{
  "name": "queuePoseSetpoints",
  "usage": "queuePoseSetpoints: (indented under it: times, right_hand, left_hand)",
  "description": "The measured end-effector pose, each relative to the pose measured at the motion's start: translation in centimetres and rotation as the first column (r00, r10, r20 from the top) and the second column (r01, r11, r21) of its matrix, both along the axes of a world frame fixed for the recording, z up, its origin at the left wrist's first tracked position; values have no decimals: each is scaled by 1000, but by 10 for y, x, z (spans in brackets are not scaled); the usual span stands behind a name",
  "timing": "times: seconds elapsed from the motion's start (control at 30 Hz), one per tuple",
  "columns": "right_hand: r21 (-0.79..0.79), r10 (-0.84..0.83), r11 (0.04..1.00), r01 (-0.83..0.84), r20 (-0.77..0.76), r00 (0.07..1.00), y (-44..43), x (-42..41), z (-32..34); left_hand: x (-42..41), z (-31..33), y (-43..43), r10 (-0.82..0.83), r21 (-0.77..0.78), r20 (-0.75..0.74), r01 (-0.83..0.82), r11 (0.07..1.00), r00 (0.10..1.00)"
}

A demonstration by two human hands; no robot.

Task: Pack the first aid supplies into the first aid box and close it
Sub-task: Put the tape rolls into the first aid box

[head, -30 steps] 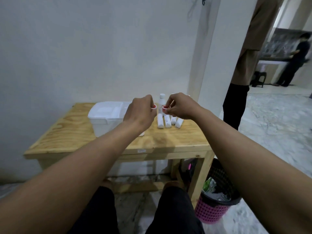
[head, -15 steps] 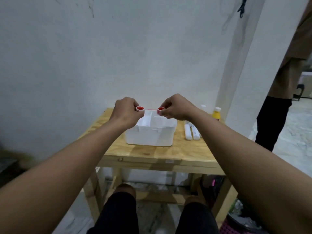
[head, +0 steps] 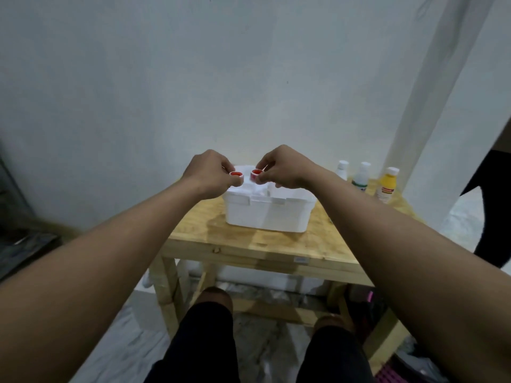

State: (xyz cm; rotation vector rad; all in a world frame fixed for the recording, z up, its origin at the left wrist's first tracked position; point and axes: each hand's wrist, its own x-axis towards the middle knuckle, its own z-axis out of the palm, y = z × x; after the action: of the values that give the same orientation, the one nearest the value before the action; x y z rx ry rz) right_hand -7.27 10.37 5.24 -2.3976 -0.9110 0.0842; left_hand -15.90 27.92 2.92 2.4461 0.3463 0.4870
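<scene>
Above the open white plastic first aid box [head: 266,214] on the light wooden table [head: 257,244], the left hand [head: 208,172] and the right hand [head: 282,168] each pinch a small red-centred white tape roll [head: 237,174] [head: 255,173].

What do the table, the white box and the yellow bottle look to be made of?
Table: plywood, pale and unpainted, with visible grain and knots.
Box: probably moulded plastic, matte white, with a stepped rim; foam cannot be ruled out.
Yellow bottle: likely plastic, smooth, with a white cap and a printed label.
</scene>
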Motion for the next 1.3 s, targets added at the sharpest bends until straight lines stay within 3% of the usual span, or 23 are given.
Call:
queuePoseSetpoints:
  times: [0.33,0.83,1.13,1.3]
  right_hand:
    - [-31,22,999,-22,-21,1000,18,7,-6]
    - [-262,37,965,-15,77,996,38,4,-9]
    - [-259,25,966,-13,41,999,38,6,-7]
    - [-156,-53,986,64,74,996,25,10,-1]
  left_hand:
    - [3,3,3,81,75,-163,-69,995,983]
    - [13,8,7,83,-69,-308,-109,992,948]
    - [14,9,6,111,-12,-276,-118,993,955]
    - [12,16,-9,124,59,-98,-118,991,987]
